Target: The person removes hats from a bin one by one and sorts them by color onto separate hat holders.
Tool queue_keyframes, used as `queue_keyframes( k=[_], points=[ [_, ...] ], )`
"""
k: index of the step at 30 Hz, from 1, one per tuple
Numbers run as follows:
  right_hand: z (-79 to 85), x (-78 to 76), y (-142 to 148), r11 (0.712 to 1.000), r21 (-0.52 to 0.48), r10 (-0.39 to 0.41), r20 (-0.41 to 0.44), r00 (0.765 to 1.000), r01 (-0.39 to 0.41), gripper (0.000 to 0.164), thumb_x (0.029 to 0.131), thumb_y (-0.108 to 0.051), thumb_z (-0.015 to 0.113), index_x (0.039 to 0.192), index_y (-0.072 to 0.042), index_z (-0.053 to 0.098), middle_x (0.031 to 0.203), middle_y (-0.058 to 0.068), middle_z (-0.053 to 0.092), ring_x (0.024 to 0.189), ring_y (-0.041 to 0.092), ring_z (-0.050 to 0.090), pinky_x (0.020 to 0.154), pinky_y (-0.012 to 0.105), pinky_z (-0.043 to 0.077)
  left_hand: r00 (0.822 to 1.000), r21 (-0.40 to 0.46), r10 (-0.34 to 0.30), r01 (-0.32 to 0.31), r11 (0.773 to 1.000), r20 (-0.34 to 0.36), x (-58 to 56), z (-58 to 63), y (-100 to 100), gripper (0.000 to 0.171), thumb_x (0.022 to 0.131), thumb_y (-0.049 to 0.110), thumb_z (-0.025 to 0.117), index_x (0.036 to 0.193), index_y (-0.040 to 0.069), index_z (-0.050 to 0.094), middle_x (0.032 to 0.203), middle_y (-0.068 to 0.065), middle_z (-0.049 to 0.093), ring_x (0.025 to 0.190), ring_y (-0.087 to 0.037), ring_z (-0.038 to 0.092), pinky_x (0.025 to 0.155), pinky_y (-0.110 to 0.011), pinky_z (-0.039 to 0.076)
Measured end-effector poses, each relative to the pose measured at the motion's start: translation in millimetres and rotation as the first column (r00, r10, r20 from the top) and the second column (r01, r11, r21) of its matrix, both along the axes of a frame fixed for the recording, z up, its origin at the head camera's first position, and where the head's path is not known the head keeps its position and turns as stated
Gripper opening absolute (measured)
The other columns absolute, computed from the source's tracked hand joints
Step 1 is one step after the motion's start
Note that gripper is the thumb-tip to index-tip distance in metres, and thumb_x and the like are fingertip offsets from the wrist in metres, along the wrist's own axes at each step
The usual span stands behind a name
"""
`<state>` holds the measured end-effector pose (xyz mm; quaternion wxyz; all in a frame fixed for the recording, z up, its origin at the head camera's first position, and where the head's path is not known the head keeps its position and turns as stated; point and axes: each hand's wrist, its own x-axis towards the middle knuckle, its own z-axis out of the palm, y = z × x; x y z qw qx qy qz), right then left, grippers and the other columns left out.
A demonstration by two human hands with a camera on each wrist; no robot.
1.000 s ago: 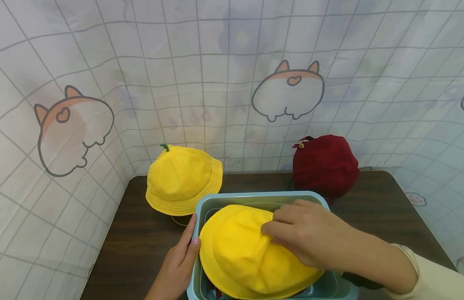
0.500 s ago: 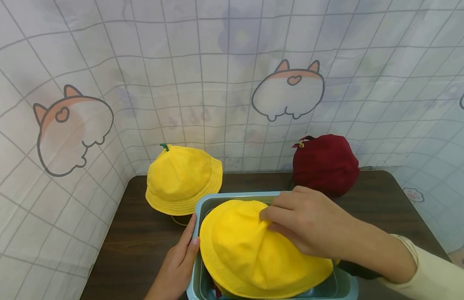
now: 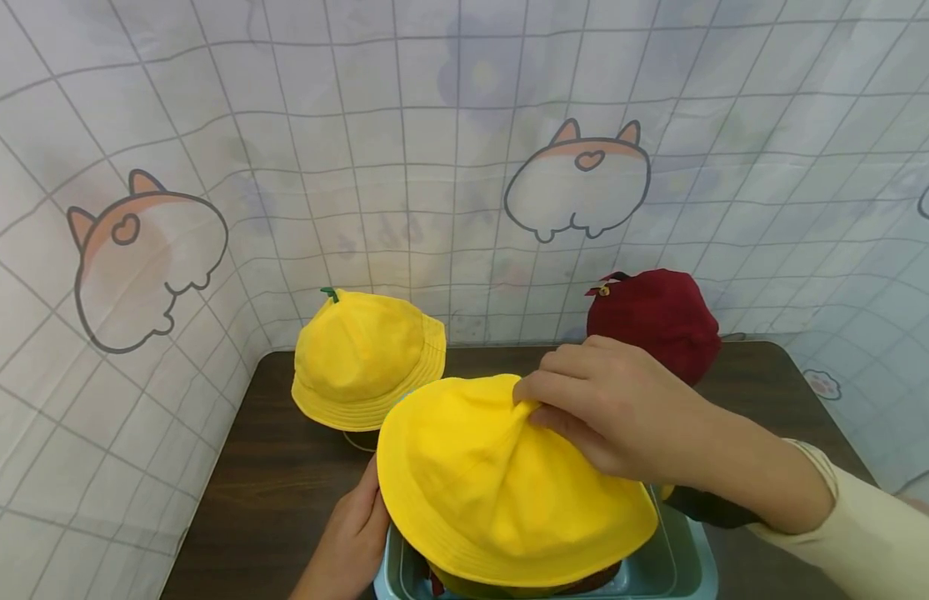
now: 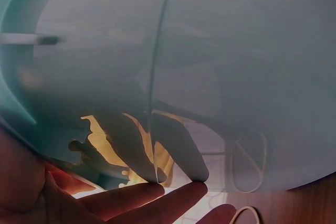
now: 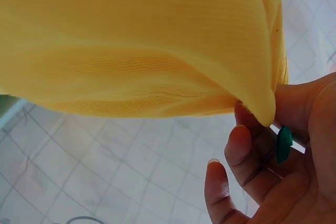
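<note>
My right hand pinches a yellow bucket hat by its crown, and the cloth bunches into folds under the fingertips. The hat's brim hangs over a light blue plastic bin, covering most of its opening. In the right wrist view, thumb and fingers close on the crown tip, beside a small green tab. My left hand lies along the bin's left side; the left wrist view has its straight fingers touching the outer wall. Dark red and yellow cloth shows inside the bin, under the hat.
Another yellow bucket hat with a green stem sits at the back left of the dark wooden table. A dark red hat stands at the back right, partly behind my right hand. A patterned cloth hangs behind the table.
My right hand has raised the yellow hat upward and slightly left, out of the bin, and its brim now covers the bin's far rim. The left hand stays at the bin's side.
</note>
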<state>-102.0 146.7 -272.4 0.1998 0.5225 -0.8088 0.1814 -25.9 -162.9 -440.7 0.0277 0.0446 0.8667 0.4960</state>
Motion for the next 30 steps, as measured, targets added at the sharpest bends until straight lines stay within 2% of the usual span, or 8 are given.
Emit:
queue_keyframes(
  k=[5,7,9,12,15,19,22,30],
  points=[
    [9.2,-7.0,-6,1.0,-0.001,-0.017,0.041,0.999,0.017,0.023,0.087,-0.015,0.079,0.108,-0.017,0.069,0.096,-0.007,0.069,0.083,0.011,0.061,0.074,0.029,0.054,0.999,0.017,0.03,-0.03,0.999,0.026,2.5,0.9,-1,0.047,0.112,0.029,0.039,0.159,0.028,0.037,0.152,0.002,0.053,0.133,-0.011,0.053,0.108,-0.031,0.047],
    [13.6,-9.9,-9,1.0,-0.001,-0.023,0.052,0.998,0.023,0.021,0.089,-0.014,0.077,0.109,-0.016,0.069,0.096,-0.007,0.069,0.083,0.012,0.061,0.075,0.031,0.055,0.999,0.037,0.041,-0.042,0.998,0.03,2.6,0.7,-2,0.042,0.112,0.027,0.041,0.153,0.024,0.048,0.145,0.001,0.06,0.126,-0.009,0.057,0.104,-0.029,0.049],
    [18.1,-12.5,-12,1.0,-0.002,-0.028,0.058,0.998,0.029,0.02,0.09,-0.015,0.076,0.109,-0.016,0.07,0.097,-0.006,0.071,0.083,0.012,0.063,0.076,0.032,0.055,0.998,0.059,0.05,-0.052,0.997,0.046,1.9,0.6,-2,0.036,0.112,0.026,0.042,0.144,0.023,0.057,0.139,0.001,0.065,0.12,-0.006,0.059,0.1,-0.027,0.051],
    [24.6,-16.9,-16,0.999,-0.008,-0.03,0.045,0.999,0.031,0.018,0.091,-0.015,0.076,0.108,-0.015,0.07,0.094,-0.006,0.071,0.08,0.012,0.061,0.073,0.032,0.054,0.997,0.073,0.045,-0.05,0.996,0.069,1.1,0.3,-3,0.033,0.112,0.028,0.041,0.139,0.023,0.06,0.136,0.001,0.066,0.116,-0.005,0.06,0.096,-0.027,0.052],
    [31.9,-21.7,-23,0.999,-0.011,-0.032,0.035,0.999,0.032,0.015,0.092,-0.014,0.075,0.106,-0.014,0.069,0.09,-0.006,0.07,0.074,0.012,0.058,0.069,0.031,0.052,0.997,0.061,0.036,-0.04,0.997,0.074,0.1,0.6,-3,0.035,0.112,0.03,0.04,0.142,0.022,0.057,0.138,0.0,0.064,0.118,-0.008,0.06,0.097,-0.027,0.052],
    [43.4,-28.5,-33,0.999,-0.009,-0.033,0.027,0.999,0.033,0.012,0.095,-0.014,0.071,0.106,-0.013,0.069,0.088,-0.005,0.067,0.071,0.012,0.056,0.067,0.028,0.051,0.993,0.065,0.038,-0.045,0.997,0.108,-1.0,2.4,-2,0.039,0.112,0.037,0.038,0.149,0.031,0.05,0.145,0.006,0.059,0.126,-0.009,0.058,0.102,-0.027,0.049],
    [51.8,-34.3,-42,0.999,-0.008,-0.031,0.02,0.999,0.031,0.011,0.096,-0.014,0.07,0.107,-0.011,0.069,0.09,-0.003,0.068,0.073,0.014,0.057,0.07,0.029,0.053,0.995,0.048,0.032,-0.037,0.998,0.095,-1.0,3.4,-1,0.042,0.112,0.039,0.038,0.152,0.033,0.046,0.149,0.006,0.055,0.131,-0.012,0.055,0.104,-0.03,0.05],
    [73.7,-53.1,-72,1.0,-0.013,-0.013,-0.008,1.0,0.013,0.014,0.101,-0.016,0.065,0.112,-0.009,0.069,0.099,0.001,0.071,0.08,0.018,0.061,0.078,0.032,0.055,1.0,-0.024,0.01,-0.01,1.0,0.014,1.5,2.9,0,0.053,0.112,0.029,0.041,0.16,0.007,0.033,0.156,-0.018,0.046,0.139,-0.031,0.049,0.107,-0.055,0.045]
  ],
)
